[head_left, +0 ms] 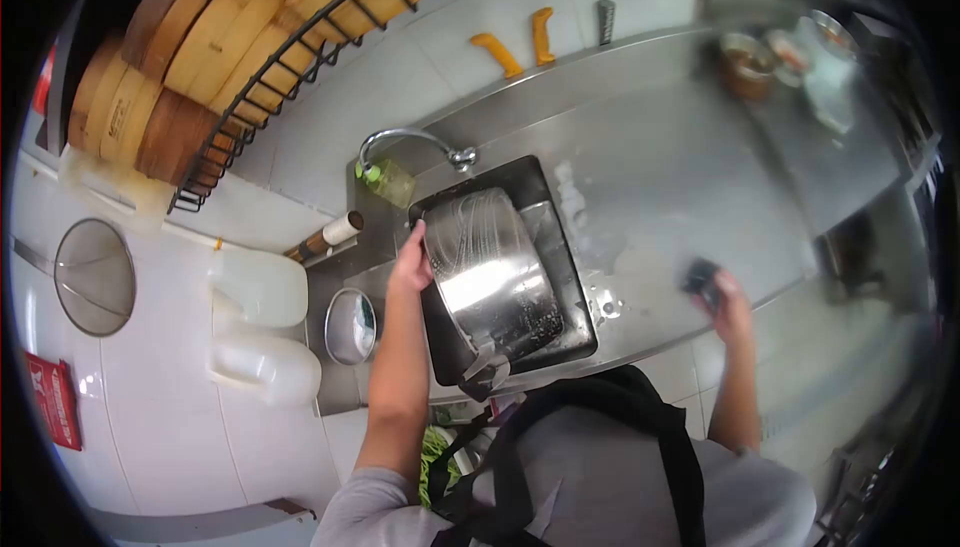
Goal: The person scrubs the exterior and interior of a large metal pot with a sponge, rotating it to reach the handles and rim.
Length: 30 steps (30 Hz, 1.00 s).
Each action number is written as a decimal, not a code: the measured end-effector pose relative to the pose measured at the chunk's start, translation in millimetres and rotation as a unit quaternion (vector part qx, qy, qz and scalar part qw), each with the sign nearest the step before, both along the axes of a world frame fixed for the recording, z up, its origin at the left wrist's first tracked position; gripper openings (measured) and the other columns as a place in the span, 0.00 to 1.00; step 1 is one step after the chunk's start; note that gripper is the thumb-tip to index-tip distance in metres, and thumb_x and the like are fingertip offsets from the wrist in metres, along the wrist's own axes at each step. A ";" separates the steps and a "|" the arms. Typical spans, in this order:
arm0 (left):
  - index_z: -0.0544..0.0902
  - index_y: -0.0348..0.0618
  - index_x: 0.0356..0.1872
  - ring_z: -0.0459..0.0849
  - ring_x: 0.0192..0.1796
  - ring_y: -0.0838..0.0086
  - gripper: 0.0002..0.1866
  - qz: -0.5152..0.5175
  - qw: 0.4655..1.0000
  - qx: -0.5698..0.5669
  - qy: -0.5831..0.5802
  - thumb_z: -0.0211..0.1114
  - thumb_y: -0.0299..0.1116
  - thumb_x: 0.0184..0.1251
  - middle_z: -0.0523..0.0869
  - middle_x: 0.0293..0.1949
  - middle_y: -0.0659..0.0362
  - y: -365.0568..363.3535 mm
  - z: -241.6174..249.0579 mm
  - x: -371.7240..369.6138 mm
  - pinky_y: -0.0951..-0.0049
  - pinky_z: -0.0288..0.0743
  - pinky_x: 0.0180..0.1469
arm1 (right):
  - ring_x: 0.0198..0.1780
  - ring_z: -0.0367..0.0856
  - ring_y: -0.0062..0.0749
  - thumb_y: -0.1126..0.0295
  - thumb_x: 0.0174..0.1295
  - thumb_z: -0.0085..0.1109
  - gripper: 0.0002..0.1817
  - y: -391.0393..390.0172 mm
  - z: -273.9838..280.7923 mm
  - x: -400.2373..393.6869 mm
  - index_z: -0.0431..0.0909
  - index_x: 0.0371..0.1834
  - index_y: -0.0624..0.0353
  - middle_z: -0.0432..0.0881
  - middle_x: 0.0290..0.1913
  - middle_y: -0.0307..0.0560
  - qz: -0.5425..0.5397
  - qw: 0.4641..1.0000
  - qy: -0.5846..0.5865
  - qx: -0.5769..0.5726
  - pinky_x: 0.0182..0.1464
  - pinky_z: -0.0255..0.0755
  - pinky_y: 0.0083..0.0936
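A large metal pot (pixel 490 267) lies tilted on its side in the sink (pixel 583 322), with soapy streaks along its wall. My left hand (pixel 411 262) grips the pot's left edge, fingers partly hidden behind it. Out to the right, over the steel counter (pixel 650 177), my right hand (pixel 733 307) is closed around a dark scrubber (pixel 703 279), blurred by motion. The curved faucet (pixel 410 135) stands behind the pot. Foam and water drops mark the counter beside the sink.
A green-capped bottle (pixel 388 185) stands by the faucet. Left of the sink are a metal bowl (pixel 350 327) and white jugs (pixel 262 287). Bamboo steamers (pixel 215 37) fill a black rack above. Jars (pixel 747 62) stand at the back right. Orange handles (pixel 542 35) line the wall.
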<state>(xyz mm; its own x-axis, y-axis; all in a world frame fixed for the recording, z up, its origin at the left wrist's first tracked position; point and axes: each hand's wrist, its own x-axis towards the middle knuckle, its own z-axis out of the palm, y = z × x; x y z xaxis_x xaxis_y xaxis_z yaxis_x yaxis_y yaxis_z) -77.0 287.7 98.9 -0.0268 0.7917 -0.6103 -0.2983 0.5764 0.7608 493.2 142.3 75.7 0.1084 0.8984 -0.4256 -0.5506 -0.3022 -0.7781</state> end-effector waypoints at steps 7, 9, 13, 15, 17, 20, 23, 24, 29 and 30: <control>0.79 0.32 0.46 0.81 0.32 0.71 0.17 0.088 0.983 0.034 0.159 0.57 0.41 0.77 0.83 0.33 0.58 5.0 23.1 67.9 0.68 0.77 0.36 | 0.55 0.78 0.23 0.61 0.67 0.54 0.18 -58.3 -10.8 43.1 0.72 0.59 0.51 0.79 0.54 0.35 -0.169 0.984 0.048 0.025 0.56 0.76 0.35; 0.79 0.32 0.44 0.79 0.31 0.73 0.17 0.108 0.973 0.061 0.194 0.56 0.41 0.77 0.83 0.33 0.58 -2.8 39.9 82.7 0.68 0.76 0.35 | 0.58 0.76 0.23 0.59 0.68 0.53 0.19 -56.3 -19.8 44.2 0.71 0.59 0.50 0.78 0.56 0.34 -0.190 0.979 0.070 0.017 0.58 0.75 0.34; 0.77 0.26 0.49 0.76 0.35 0.75 0.20 0.097 0.954 0.087 0.270 0.56 0.41 0.77 0.82 0.37 0.58 -18.5 53.5 63.9 0.70 0.73 0.38 | 0.59 0.75 0.23 0.58 0.68 0.53 0.19 -41.4 -24.5 36.4 0.71 0.59 0.49 0.78 0.57 0.33 -0.147 0.985 0.091 0.008 0.59 0.73 0.34; 0.77 0.27 0.50 0.75 0.37 0.76 0.21 0.076 0.938 0.112 0.318 0.56 0.41 0.77 0.82 0.38 0.58 -33.5 84.9 72.0 0.73 0.71 0.41 | 0.60 0.74 0.23 0.58 0.68 0.53 0.19 -29.7 -26.6 33.8 0.71 0.60 0.48 0.77 0.57 0.32 -0.136 0.986 0.099 0.022 0.62 0.70 0.36; 0.78 0.28 0.50 0.75 0.38 0.77 0.20 0.095 0.942 0.153 0.285 0.55 0.41 0.78 0.81 0.39 0.59 -42.0 97.5 69.0 0.75 0.70 0.43 | 0.60 0.74 0.23 0.58 0.68 0.53 0.20 -13.9 -18.5 28.5 0.71 0.61 0.48 0.77 0.57 0.32 -0.128 0.986 0.100 0.020 0.63 0.69 0.36; 0.79 0.31 0.49 0.75 0.39 0.79 0.19 0.106 0.937 0.202 0.266 0.55 0.41 0.78 0.81 0.40 0.61 -69.3 138.6 81.4 0.77 0.69 0.46 | 0.61 0.73 0.24 0.58 0.67 0.53 0.20 -1.3 -11.2 15.6 0.71 0.61 0.49 0.77 0.57 0.32 -0.112 0.989 0.099 0.020 0.63 0.69 0.36; 0.81 0.36 0.46 0.76 0.41 0.82 0.16 0.081 0.928 0.235 0.279 0.55 0.41 0.78 0.83 0.39 0.64 -93.1 165.8 82.5 0.79 0.69 0.46 | 0.61 0.73 0.24 0.59 0.67 0.54 0.20 16.5 0.6 4.5 0.70 0.61 0.50 0.76 0.58 0.33 -0.114 0.988 0.106 0.023 0.62 0.70 0.35; 0.81 0.37 0.45 0.77 0.40 0.82 0.15 0.079 0.927 0.263 0.255 0.56 0.40 0.78 0.84 0.39 0.64 -100.2 167.0 79.5 0.79 0.70 0.46 | 0.61 0.73 0.24 0.59 0.67 0.54 0.20 20.0 8.7 -1.9 0.70 0.60 0.51 0.77 0.57 0.34 -0.109 0.989 0.101 0.027 0.62 0.70 0.35; 0.82 0.36 0.44 0.79 0.41 0.82 0.14 0.101 0.906 0.343 0.227 0.53 0.36 0.78 0.85 0.39 0.63 -135.7 189.5 98.0 0.78 0.72 0.46 | 0.59 0.75 0.24 0.60 0.67 0.54 0.20 34.2 21.9 -13.7 0.71 0.60 0.52 0.78 0.55 0.35 -0.063 0.993 0.090 0.048 0.60 0.72 0.33; 0.82 0.36 0.45 0.77 0.40 0.83 0.14 0.094 0.898 0.354 0.242 0.52 0.35 0.78 0.84 0.38 0.64 -142.1 181.4 91.4 0.78 0.71 0.46 | 0.59 0.75 0.24 0.61 0.67 0.53 0.20 35.9 26.9 -16.4 0.71 0.61 0.52 0.78 0.56 0.36 -0.057 0.993 0.087 0.047 0.59 0.74 0.33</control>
<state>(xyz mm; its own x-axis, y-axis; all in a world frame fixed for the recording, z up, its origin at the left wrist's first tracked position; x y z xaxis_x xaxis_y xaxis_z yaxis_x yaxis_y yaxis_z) 14.4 145.6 280.3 -0.3278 0.9302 0.1650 0.1254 -0.1302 0.9835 476.8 178.2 102.6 0.1439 0.9210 -0.3621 -0.7064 -0.1606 -0.6893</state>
